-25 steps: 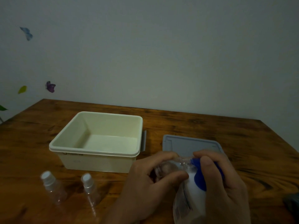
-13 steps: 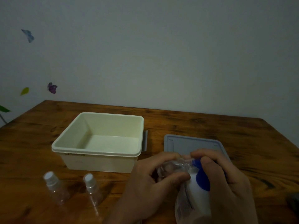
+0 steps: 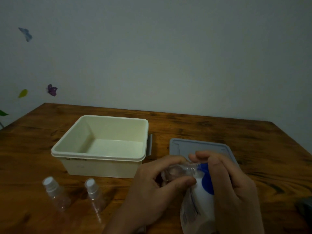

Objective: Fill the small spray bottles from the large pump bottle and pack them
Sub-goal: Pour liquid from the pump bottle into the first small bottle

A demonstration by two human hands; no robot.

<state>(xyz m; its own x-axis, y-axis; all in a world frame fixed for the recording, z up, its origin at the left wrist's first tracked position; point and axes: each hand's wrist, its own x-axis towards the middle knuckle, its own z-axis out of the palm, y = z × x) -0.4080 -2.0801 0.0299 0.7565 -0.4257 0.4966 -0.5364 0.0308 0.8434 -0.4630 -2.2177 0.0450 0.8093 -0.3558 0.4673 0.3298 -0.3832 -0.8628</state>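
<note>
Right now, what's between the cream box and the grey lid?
In the head view, a grey latch on the cream box's right wall, then bare wooden table up to the grey lid. No bottles there.

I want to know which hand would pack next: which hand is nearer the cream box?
The left. The left hand, gripping a small clear bottle, sits just off the cream box at its near right corner. The right hand, on the pump bottle, is farther right, in front of the grey lid.
</note>
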